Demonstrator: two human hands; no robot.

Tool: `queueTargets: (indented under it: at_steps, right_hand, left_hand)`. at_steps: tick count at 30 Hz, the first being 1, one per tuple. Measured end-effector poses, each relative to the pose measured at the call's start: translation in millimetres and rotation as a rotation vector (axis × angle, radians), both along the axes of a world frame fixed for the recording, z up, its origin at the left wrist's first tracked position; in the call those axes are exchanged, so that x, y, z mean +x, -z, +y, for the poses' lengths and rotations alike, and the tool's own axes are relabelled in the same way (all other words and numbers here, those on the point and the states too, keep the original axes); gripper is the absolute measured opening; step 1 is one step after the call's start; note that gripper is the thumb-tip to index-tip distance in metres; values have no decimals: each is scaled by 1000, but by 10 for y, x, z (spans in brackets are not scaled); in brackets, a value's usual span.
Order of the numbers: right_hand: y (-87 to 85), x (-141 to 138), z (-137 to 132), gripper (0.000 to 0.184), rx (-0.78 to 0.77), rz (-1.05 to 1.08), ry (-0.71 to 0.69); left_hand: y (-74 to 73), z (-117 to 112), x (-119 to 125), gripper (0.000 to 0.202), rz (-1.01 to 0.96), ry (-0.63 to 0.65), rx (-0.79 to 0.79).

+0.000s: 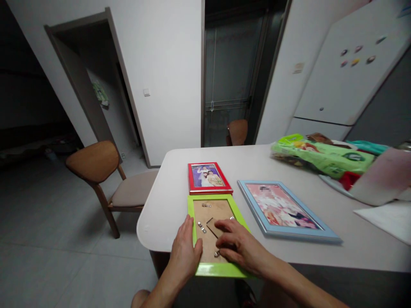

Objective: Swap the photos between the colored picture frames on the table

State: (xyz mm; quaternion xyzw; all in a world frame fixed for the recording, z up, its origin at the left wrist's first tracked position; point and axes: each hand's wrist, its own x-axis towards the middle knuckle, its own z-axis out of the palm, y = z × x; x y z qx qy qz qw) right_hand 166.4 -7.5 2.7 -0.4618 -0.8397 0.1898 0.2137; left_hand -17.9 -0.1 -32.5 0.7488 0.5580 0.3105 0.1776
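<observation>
A green picture frame (214,269) lies face down at the table's near edge, its brown backing board (208,211) showing. Metal turn clips (201,227) sit around the board, and a thin dark stand outline (212,231) marks its middle. My left hand (186,250) holds the frame's left rim, fingers along the outside and thumb on the inner side. Over the board's right part, my right hand (239,246) has bent, parted fingers, its thumb beside the lower clip (217,254). No object shows in it. My right hand covers part of the frame's right side.
Beyond the green frame lies a red picture frame (210,192). A blue picture frame (305,234) lies to the right. A green package (334,158) and white paper (388,218) occupy the table's right side. A wooden chair (96,164) stands left.
</observation>
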Motion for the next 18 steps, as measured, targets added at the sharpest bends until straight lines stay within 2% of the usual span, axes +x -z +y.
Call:
queueTargets:
  at_steps: [4, 8, 11, 13, 15, 18]
  right_hand:
    - [30, -4, 11, 39, 12, -9, 163]
    - [-16, -15, 53, 41, -7, -26, 231]
    - [-123, -16, 83, 39, -14, -29, 269]
    - [-221, -51, 78, 35, -7, -28, 268]
    - [-324, -131, 49, 33, 8, -6, 247]
    - [-433, -269, -7, 31, 27, 70, 187]
  left_hand:
    - [-4, -6, -12, 56, -55, 4, -14]
    - [-35, -6, -24, 56, -124, 0, -48]
    - [-123, -2, -17, 53, -239, -41, -84]
    - [-203, 4, 2, 48, -356, -62, -82]
    - [-279, 13, 18, 41, -547, -17, -124]
    - [-350, 31, -33, 34, -890, 31, -310]
